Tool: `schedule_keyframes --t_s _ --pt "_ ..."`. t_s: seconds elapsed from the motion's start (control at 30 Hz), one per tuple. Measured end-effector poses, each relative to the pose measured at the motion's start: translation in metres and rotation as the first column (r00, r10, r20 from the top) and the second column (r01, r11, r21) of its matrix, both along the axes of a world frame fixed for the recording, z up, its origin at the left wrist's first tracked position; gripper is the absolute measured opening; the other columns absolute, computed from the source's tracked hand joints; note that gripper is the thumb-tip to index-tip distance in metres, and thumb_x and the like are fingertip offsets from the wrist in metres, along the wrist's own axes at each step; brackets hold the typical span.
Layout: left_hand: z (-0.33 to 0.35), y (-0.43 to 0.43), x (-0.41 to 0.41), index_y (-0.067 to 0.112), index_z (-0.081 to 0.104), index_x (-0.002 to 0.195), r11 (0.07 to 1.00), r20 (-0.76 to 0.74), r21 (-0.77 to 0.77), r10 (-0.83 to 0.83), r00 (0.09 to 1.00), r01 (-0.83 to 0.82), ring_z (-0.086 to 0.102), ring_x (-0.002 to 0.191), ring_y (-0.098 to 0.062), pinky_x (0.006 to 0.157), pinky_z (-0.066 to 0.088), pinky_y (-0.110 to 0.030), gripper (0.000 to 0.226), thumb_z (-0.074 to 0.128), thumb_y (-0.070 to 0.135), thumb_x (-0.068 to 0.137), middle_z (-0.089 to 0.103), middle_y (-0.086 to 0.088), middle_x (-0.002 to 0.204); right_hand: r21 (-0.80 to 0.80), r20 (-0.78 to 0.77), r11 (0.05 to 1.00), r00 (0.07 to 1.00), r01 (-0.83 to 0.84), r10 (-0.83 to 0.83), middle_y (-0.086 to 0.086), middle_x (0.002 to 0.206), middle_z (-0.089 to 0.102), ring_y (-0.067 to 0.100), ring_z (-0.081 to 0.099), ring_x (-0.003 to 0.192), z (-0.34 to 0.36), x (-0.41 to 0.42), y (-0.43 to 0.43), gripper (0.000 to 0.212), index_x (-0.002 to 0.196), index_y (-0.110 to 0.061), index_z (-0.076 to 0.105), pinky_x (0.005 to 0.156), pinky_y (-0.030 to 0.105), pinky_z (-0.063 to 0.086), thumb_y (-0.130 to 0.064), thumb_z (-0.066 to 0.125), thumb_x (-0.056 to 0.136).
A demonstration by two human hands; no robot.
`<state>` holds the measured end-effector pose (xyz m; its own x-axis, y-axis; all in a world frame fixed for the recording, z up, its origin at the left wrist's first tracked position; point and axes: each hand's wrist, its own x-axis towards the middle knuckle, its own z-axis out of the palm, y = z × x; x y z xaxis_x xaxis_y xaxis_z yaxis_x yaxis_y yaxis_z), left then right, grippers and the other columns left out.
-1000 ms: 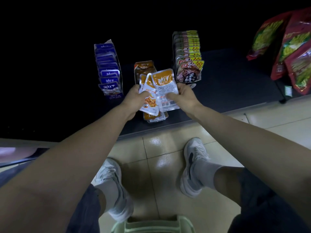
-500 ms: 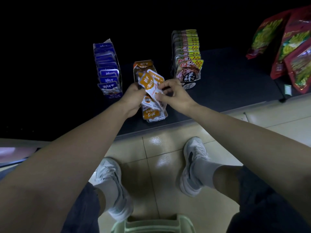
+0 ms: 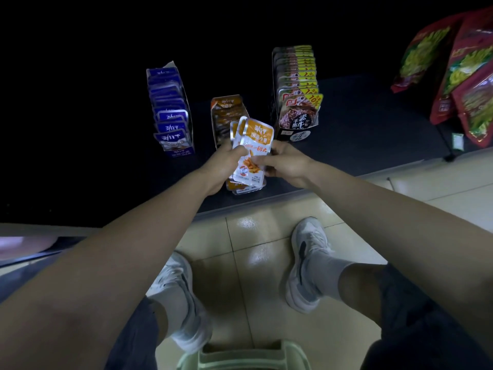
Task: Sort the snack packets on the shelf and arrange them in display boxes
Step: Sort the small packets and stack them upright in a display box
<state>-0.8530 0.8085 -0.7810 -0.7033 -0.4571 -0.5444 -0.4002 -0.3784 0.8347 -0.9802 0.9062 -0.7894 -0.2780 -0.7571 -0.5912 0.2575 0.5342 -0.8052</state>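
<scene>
- Head view, nearest first: a pale green plastic rim point(image 3: 240, 355) sits at the bottom of the picture, between the person's knees.
- Two white shoes, left point(image 3: 181, 297) and right point(image 3: 306, 263), stand on the glossy tiled floor point(image 3: 240, 236), toes towards the shelf.
- The dark shelf point(image 3: 373, 134) runs low across the view, its front edge just beyond the toes.
- Both bare arms reach out over that front edge.
- The left hand point(image 3: 226, 162) grips a fanned bunch of orange snack packets point(image 3: 256, 145), fingers curled round its left side.
- The right hand point(image 3: 286, 162) pinches the bunch's lower right side.
- The bunch stands upright above the shelf, printed faces towards the camera.
- Under the hands, more orange packets point(image 3: 240, 186) lie right at the front edge.
- Directly behind the bunch stands the orange display box point(image 3: 226, 110), with orange packets filed in it.
- To its left, apart from it, a blue display box point(image 3: 170, 113) holds a row of blue packets on end.
- To its right, a brown-and-yellow display box point(image 3: 296, 89) is packed with upright packets.
- Far over at the shelf's right end, large red bags point(image 3: 464, 76) lean together.
</scene>
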Motion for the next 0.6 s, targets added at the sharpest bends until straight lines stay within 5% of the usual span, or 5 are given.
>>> schedule_keyframes --t_s 0.17,0.27,0.37,0.5,0.6 --pt "-0.003 -0.002 0.007 0.022 0.043 0.137 0.969 0.072 -0.09 -0.226 0.971 0.232 0.064 0.101 -0.015 0.09 0.053 -0.032 0.041 0.047 0.009 0.098 0.063 0.001 0.119 0.043 0.061 0.999 0.998 -0.028 0.025 -0.004 0.092 0.073 0.013 0.066 0.089 -0.007 -0.005 0.012 0.017 0.094 -0.018 0.067 0.081 0.027 0.047 -0.003 0.068 0.085" --pt "-0.003 -0.009 0.005 0.02 0.056 0.118 0.947 0.139 -0.193 -0.232 0.963 0.256 0.064 0.097 -0.018 0.087 0.05 -0.033 0.023 0.054 0.018 0.095 0.065 -0.003 0.11 0.067 -0.038 0.997 0.998 -0.046 0.049 -0.008 0.091 0.073 0.013 0.065 0.093 -0.006 -0.012 0.016 0.014 0.09 -0.021 0.068 0.089 0.031 0.044 -0.007 0.068 0.085" --pt "-0.009 -0.021 0.01 0.023 0.06 0.09 0.908 0.163 -0.402 -0.057 0.985 0.119 0.057 0.083 -0.015 0.073 0.045 -0.029 0.002 0.06 0.025 0.088 0.061 0.002 0.087 0.037 -0.143 0.999 0.99 -0.01 0.015 -0.009 0.09 0.072 0.007 0.066 0.085 -0.001 -0.028 0.018 0.012 0.091 -0.02 0.068 0.076 0.025 0.047 -0.009 0.066 0.088" --pt "-0.024 -0.032 0.023 0.02 0.056 0.101 0.664 0.345 -0.688 -0.057 0.937 0.293 0.05 0.078 -0.014 0.064 0.038 -0.027 0.025 0.071 0.018 0.081 0.052 0.002 0.092 -0.107 -0.214 0.979 0.957 0.175 -0.194 -0.014 0.08 0.072 -0.005 0.067 0.069 0.005 -0.047 0.016 0.014 0.095 -0.011 0.064 0.056 0.01 0.048 0.0 0.066 0.086" --pt "-0.029 -0.033 0.021 0.019 0.052 0.11 0.627 0.429 -0.692 -0.043 0.903 0.358 0.047 0.084 -0.013 0.067 0.037 -0.029 0.043 0.078 0.027 0.077 0.048 -0.001 0.105 -0.197 -0.248 0.957 0.933 0.214 -0.259 -0.015 0.064 0.069 -0.002 0.062 0.055 0.008 -0.056 0.002 0.015 0.083 -0.013 0.061 0.049 0.014 0.044 0.001 0.066 0.087"
